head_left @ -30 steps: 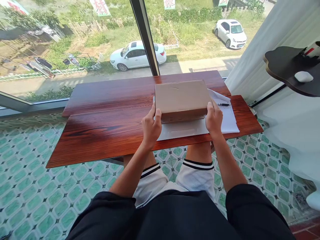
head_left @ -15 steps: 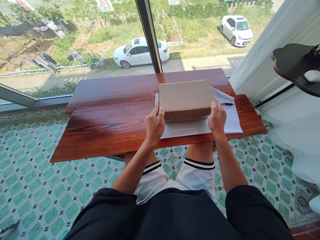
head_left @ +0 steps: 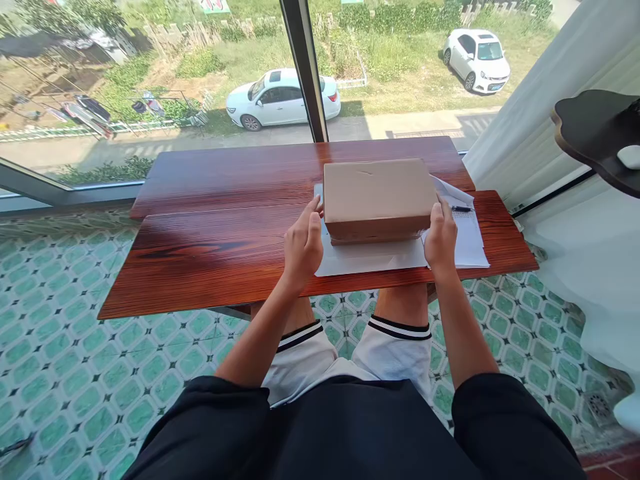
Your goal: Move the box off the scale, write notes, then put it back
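Observation:
A closed brown cardboard box lies on a thin white board near the table's front edge. My left hand is at the box's left side, thumb up and fingers stretched forward. A small gap shows between its thumb and the box. On the right side, my right hand has its thumb by the front corner and its fingers extended along the side wall, partly hidden. White paper sheets with writing lie right of the box, with a black pen on them.
The reddish-brown wooden table has two long planks at slightly different offsets. Beyond it stands a large window with a dark frame post. A white curtain and a dark wavy-edged stand are at the right.
My left hand has loosened from the box and drawn slightly left, its fingers straightening. My right hand has eased outward along the right side. The box stays about where it was.

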Available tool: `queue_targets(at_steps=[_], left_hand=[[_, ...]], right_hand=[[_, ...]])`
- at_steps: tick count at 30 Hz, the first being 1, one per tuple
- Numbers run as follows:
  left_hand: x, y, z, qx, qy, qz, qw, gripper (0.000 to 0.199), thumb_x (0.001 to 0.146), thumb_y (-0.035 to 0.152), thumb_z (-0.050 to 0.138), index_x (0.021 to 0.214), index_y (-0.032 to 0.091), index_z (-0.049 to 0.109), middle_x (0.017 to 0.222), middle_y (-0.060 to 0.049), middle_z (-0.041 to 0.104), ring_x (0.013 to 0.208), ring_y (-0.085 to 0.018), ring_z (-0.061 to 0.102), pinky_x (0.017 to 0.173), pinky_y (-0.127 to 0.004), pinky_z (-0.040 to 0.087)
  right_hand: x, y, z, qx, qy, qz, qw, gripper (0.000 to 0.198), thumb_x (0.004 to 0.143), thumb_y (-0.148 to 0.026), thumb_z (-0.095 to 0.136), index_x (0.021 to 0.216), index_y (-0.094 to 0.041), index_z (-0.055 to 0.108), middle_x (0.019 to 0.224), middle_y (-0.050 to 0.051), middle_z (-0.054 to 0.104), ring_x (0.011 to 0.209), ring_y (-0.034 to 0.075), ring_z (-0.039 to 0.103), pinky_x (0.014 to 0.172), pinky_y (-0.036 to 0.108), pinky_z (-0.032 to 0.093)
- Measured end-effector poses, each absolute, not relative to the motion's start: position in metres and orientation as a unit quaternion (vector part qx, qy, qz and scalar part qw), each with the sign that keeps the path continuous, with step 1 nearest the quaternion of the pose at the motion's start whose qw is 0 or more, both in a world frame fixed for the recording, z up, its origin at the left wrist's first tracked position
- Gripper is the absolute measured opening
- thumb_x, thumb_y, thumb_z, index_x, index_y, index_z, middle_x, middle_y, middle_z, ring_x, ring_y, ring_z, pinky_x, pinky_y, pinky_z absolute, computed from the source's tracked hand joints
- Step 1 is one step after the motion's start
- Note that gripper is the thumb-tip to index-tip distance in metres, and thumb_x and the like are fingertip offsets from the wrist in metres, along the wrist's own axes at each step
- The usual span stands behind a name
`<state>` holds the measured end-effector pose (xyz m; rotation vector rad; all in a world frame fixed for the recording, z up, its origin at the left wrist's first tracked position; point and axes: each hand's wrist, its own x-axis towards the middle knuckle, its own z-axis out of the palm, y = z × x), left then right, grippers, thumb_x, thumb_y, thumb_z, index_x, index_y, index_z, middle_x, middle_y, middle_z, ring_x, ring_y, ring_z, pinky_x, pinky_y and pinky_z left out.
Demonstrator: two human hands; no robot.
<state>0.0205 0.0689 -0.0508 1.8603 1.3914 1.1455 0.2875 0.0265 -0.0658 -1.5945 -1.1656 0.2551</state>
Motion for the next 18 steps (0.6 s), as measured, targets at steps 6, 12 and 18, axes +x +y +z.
queue_targets(at_steps=[6, 12, 18], left_hand=[[-0.004, 0.069, -0.022, 0.702, 0.479, 0.489, 0.198, 0.050, 0.104, 0.048, 0.031, 0.136, 0.023, 0.060, 0.123, -0.008, 0.074, 0.110, -0.017, 0.069, 0.085, -0.031, 0.058], [-0.020, 0.049, 0.019, 0.749, 0.363, 0.546, 0.094, 0.038, 0.103, 0.042, 0.037, 0.112, 0.025, 0.069, 0.086, -0.003, 0.071, 0.079, -0.015, 0.067, 0.076, -0.033, 0.058], [-0.018, 0.014, 0.066, 0.835, 0.171, 0.472, 0.225, 0.033, 0.102, 0.036, 0.032, 0.100, 0.025, 0.064, 0.079, -0.003, 0.066, 0.072, -0.017, 0.064, 0.068, -0.033, 0.053]], right_hand=[[0.279, 0.022, -0.043, -0.601, -0.507, -0.116, 0.606, 0.038, 0.104, -0.040, 0.038, 0.130, -0.023, 0.060, 0.130, 0.011, 0.059, 0.127, 0.025, 0.054, 0.111, 0.051, 0.043], [0.215, 0.009, -0.005, -0.435, -0.688, -0.084, 0.575, 0.023, 0.100, -0.020, 0.040, 0.095, -0.021, 0.062, 0.088, 0.003, 0.063, 0.093, 0.017, 0.060, 0.087, 0.035, 0.046], [0.142, 0.002, -0.015, -0.255, -0.856, -0.015, 0.449, 0.015, 0.093, -0.028, 0.055, 0.079, -0.023, 0.059, 0.077, -0.002, 0.064, 0.080, 0.014, 0.059, 0.070, 0.035, 0.041]])
